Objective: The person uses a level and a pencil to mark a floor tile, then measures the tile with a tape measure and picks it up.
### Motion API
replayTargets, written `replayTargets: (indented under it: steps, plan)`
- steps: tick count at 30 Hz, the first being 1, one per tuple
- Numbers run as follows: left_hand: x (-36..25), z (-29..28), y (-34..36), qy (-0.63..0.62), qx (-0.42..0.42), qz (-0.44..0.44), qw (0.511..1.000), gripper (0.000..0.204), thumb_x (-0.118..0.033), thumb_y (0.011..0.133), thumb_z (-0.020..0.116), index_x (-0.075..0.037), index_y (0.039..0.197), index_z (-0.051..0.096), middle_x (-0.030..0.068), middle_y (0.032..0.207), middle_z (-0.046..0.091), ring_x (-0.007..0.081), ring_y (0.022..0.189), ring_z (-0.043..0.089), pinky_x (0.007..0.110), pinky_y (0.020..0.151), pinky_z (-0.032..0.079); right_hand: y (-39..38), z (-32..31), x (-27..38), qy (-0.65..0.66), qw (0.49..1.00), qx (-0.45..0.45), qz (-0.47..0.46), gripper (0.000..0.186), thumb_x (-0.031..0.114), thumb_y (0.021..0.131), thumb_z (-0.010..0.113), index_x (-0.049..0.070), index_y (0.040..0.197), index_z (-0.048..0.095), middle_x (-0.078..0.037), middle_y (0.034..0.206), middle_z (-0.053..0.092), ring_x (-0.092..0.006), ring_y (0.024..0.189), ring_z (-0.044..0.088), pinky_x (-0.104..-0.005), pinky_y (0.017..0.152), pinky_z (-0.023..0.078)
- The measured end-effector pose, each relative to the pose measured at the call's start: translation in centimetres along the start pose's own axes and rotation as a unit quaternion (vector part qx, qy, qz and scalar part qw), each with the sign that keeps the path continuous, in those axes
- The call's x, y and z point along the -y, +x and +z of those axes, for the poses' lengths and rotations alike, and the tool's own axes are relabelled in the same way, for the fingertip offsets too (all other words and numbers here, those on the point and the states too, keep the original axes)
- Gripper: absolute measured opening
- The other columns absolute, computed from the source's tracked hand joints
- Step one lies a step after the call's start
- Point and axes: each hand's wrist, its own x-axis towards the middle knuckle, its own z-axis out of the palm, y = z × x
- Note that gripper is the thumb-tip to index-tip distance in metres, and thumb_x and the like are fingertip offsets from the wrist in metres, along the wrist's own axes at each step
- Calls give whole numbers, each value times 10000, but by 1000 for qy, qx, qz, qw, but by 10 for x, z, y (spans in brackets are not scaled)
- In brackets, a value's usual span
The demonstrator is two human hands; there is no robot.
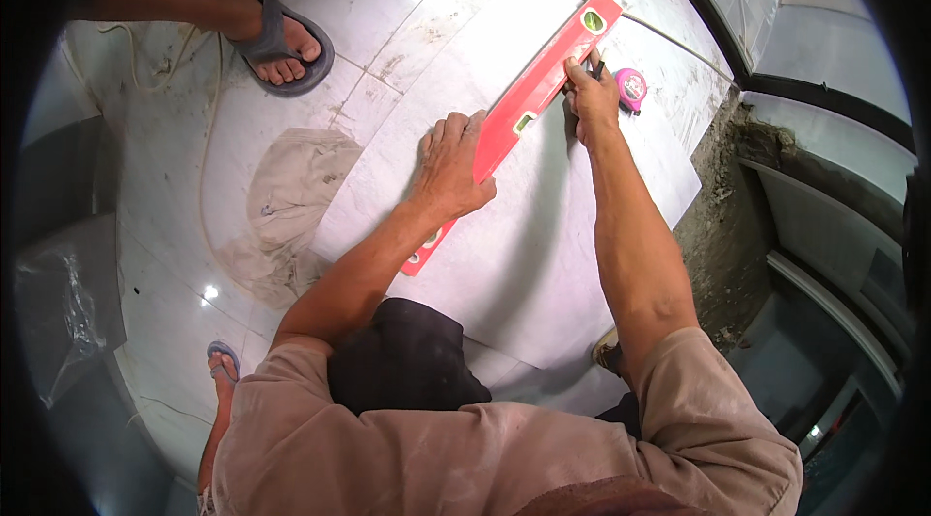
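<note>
A long red spirit level (pixel 509 128) lies diagonally across a large white marble-look slab (pixel 369 191). My left hand (pixel 448 157) holds it down near the middle, thumb along one side and fingers over the other. Up by the level's far end, my right hand (pixel 590 99) grips a small dark tool (pixel 598 71), perhaps a marker, against the right edge. A pink tape measure (pixel 629 90) sits just right of that hand.
Another person's sandaled foot (pixel 276 41) is at upper left, another (pixel 221 363) at lower left. A crumpled beige cloth (pixel 286 181) and cables lie on tiles left of the slab. A rough cement strip (pixel 718 206) and dark frames border the right.
</note>
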Motion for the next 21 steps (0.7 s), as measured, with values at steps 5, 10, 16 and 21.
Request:
replayTargets:
  steps: [5, 10, 16, 21]
  plan:
    - [1, -1, 0, -5, -1, -4, 1000, 874, -192, 719, 743, 54, 1483, 396, 186, 1235, 461, 353, 1187, 457, 487, 1076, 359, -1, 0, 3, 7, 1000, -1, 9, 639, 131, 968, 680, 78, 1552, 426, 18, 793, 574, -42, 546, 411, -180, 448, 294]
    - [4, -6, 3, -14, -4, 1, 1000, 867, -175, 717, 743, 57, 1479, 399, 189, 1229, 466, 353, 1166, 469, 464, 1059, 385, -3, 3, 7, -1, 1000, 14, 12, 653, 149, 962, 699, 85, 1553, 429, 36, 783, 559, -35, 561, 416, -174, 462, 305]
    - [7, -7, 5, -15, -13, 14, 1000, 854, -161, 701, 742, 62, 1459, 415, 181, 1198, 487, 348, 1123, 487, 445, 1039, 413, -3, 3, 8, -23, 1000, 8, 15, 641, 172, 953, 717, 96, 1536, 461, 54, 763, 544, -26, 564, 416, -170, 467, 307]
    - [10, -7, 5, -8, -23, 23, 999, 842, -150, 693, 733, 68, 1445, 422, 183, 1175, 487, 351, 1091, 494, 445, 1021, 428, -4, 7, 9, -35, 999, -2, 19, 621, 190, 944, 734, 95, 1511, 499, 66, 749, 536, -21, 559, 409, -169, 468, 306]
